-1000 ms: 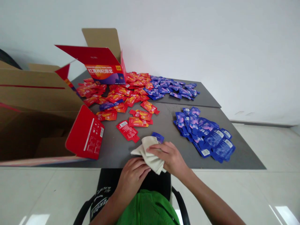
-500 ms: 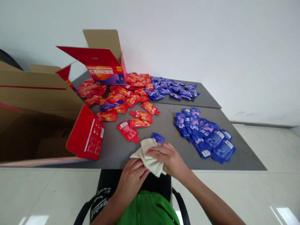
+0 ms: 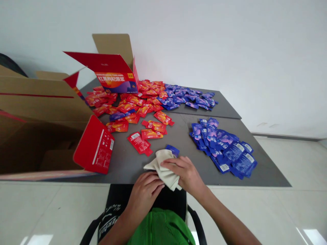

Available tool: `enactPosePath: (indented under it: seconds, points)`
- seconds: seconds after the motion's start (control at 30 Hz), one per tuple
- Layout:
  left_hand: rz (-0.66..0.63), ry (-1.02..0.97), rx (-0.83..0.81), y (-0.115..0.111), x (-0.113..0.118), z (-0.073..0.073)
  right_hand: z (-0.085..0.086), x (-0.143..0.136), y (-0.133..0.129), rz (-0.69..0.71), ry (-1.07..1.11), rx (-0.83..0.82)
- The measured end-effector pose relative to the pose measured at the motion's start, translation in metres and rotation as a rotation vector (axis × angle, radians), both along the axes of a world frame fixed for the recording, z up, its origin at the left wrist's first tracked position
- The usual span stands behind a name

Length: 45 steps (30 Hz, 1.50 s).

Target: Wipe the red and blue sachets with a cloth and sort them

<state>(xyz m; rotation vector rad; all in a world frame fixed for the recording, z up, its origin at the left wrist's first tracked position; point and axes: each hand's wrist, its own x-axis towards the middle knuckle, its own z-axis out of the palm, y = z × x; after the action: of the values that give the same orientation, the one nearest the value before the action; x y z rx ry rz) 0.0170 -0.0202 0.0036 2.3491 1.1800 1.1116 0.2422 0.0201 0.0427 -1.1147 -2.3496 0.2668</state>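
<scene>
A cream folded cloth [image 3: 166, 173] is gripped in my right hand [image 3: 188, 174], its fingers pressed over the top at the table's front edge. My left hand [image 3: 144, 191] is closed just left of the cloth, its fingertips up against the cloth's lower side. What those left fingers pinch is hidden from view. Behind the cloth lies a single blue sachet [image 3: 173, 149], partly covered by it. Off to the left of that sachet, a red sachet [image 3: 140, 143] rests with its printed back up.
An opened red carton [image 3: 116, 80] stands at the back left among red sachets [image 3: 146, 102]. A large open cardboard box [image 3: 46, 112] takes up the left side. Blue sachets lie in a back heap [image 3: 189, 96] and a stacked pile [image 3: 224, 146] on the right of the grey table [image 3: 178, 127].
The cloth and my right hand have shifted slightly right and up. My left hand has stayed nearly in place. The sachets on the table look unchanged.
</scene>
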Motion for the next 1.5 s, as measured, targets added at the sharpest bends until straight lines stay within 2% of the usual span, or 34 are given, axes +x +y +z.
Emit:
enactPosePath:
  seconds: [0.07, 0.17, 0.23, 0.3, 0.37, 0.43, 0.5, 0.57, 0.63, 0.7, 0.77, 0.83, 0.9, 0.97, 1.07, 1.13, 1.27, 1.37, 1.43, 1.5]
  points:
    - [-0.003, 0.009, -0.005, 0.000, 0.000, 0.000, -0.005, -0.003, 0.000, 0.027, -0.018, -0.031]
    - [-0.012, -0.011, 0.008, 0.000, -0.001, -0.001, -0.007, 0.006, 0.031, -0.047, 0.008, -0.001]
    - [-0.011, -0.021, 0.019, 0.000, -0.001, -0.002, -0.002, 0.016, 0.054, -0.120, 0.012, 0.043]
    - [-0.005, -0.023, 0.023, 0.000, 0.000, -0.002, 0.004, 0.021, 0.062, -0.164, 0.021, 0.083]
    - [-0.002, -0.024, 0.027, 0.000, 0.000, -0.002, 0.009, 0.017, 0.050, -0.150, 0.032, 0.107]
    - [0.002, -0.017, 0.025, -0.001, 0.001, -0.001, 0.010, 0.007, 0.027, -0.081, 0.020, 0.090]
    - [0.013, 0.004, 0.013, -0.001, 0.001, 0.000, 0.007, -0.003, 0.005, 0.016, -0.002, 0.024]
    - [0.016, 0.019, 0.002, 0.000, 0.001, 0.001, 0.000, -0.007, -0.002, 0.064, 0.009, -0.042]
    - [0.000, 0.010, 0.009, 0.001, 0.000, 0.002, -0.006, -0.004, 0.010, 0.039, 0.036, -0.053]
    - [-0.017, -0.006, 0.023, 0.002, 0.000, 0.002, -0.009, 0.006, 0.034, -0.027, 0.043, -0.019]
    - [-0.019, -0.013, 0.033, 0.002, 0.000, 0.001, -0.006, 0.016, 0.057, -0.087, 0.040, 0.025]
    - [-0.011, -0.017, 0.035, 0.001, 0.000, -0.001, 0.002, 0.021, 0.067, -0.131, 0.044, 0.058]
    - [-0.001, -0.019, 0.036, 0.000, 0.000, -0.002, 0.010, 0.017, 0.058, -0.147, 0.064, 0.088]
    - [0.007, -0.013, 0.038, -0.001, 0.001, -0.002, 0.014, 0.007, 0.035, -0.113, 0.074, 0.096]
    - [0.018, 0.025, 0.028, -0.001, 0.001, -0.001, 0.010, -0.009, 0.003, 0.026, 0.037, 0.030]
    - [0.009, 0.037, 0.020, -0.001, 0.001, 0.000, 0.003, -0.010, 0.000, 0.064, 0.037, -0.012]
    - [-0.012, -0.003, 0.040, -0.001, 0.000, -0.001, -0.006, 0.013, 0.035, -0.092, 0.087, 0.032]
    - [-0.016, -0.006, 0.031, -0.002, -0.001, 0.001, 0.000, 0.032, 0.058, -0.209, 0.132, 0.095]
    - [-0.024, 0.024, -0.001, 0.001, 0.000, 0.008, 0.006, 0.039, 0.056, -0.270, 0.181, 0.145]
    - [0.002, 0.074, -0.025, 0.005, 0.005, 0.015, 0.007, 0.040, 0.042, -0.338, 0.266, 0.197]
